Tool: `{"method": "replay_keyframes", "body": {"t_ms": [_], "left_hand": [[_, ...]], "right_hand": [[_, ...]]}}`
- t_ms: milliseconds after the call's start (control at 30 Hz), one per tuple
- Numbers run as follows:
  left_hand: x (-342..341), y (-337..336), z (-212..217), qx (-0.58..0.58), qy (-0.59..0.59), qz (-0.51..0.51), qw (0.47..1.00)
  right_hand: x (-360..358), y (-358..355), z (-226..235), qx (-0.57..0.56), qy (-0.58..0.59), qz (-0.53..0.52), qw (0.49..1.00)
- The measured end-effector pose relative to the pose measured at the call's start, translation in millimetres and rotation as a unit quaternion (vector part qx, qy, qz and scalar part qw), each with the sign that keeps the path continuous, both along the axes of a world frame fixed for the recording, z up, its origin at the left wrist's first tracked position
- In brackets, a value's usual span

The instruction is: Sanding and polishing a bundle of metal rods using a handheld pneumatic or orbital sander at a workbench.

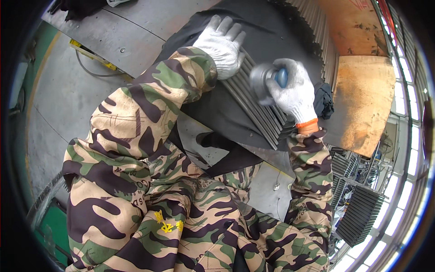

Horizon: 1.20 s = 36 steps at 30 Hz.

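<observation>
My left hand (219,47), in a white knit glove, lies palm down with fingers stretched out at the far end of a row of grey metal rods (247,97). The rods lie side by side on a black cloth (217,111). In a white glove with an orange cuff, my right hand (293,88) is closed around a round grey tool with a blue knob (281,78). The tool's silvery disc-like part is smeared by motion over the rods, so its exact kind and whether it touches them cannot be made out.
More long rods (312,27) are stacked at the back right, beside tall wooden boards (362,99). A crumpled dark cloth (324,100) sits right of my right hand. A grey metal table (131,31) extends left. Further racks of metal parts (358,213) stand at lower right.
</observation>
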State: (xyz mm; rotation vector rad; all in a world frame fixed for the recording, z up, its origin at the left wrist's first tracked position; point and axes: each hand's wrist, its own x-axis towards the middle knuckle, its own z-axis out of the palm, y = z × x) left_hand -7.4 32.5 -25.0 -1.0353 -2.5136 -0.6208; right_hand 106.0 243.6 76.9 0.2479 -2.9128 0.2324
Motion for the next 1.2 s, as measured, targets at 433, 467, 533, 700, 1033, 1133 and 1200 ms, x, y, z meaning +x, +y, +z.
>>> {"method": "replay_keyframes", "body": {"t_ms": [433, 467, 533, 700, 1033, 1133, 1200], "left_hand": [[15, -20, -1, -0.023, 0.042, 0.012, 0.999], [14, -21, 2, -0.057, 0.003, 0.007, 0.998], [8, -4, 4, -0.063, -0.012, 0.006, 0.998], [-11, 9, 5, -0.062, 0.067, 0.024, 0.996], [3, -8, 8, -0.099, 0.016, 0.030, 0.995], [19, -32, 16, -0.148, -0.026, 0.036, 0.988], [15, -6, 5, -0.106, -0.024, 0.004, 0.994]], "right_hand": [[-16, -12, -5, 0.004, -0.006, -0.021, 1.000], [-11, -13, -4, 0.004, 0.005, -0.007, 1.000], [7, -8, -5, -0.007, 0.009, 0.000, 1.000], [30, 11, -6, -0.010, 0.047, 0.002, 0.999], [40, 20, -8, -0.025, 0.028, -0.030, 0.999], [17, 12, -15, -0.024, 0.002, -0.033, 0.999], [25, 26, -9, -0.001, -0.004, -0.064, 0.998]]}}
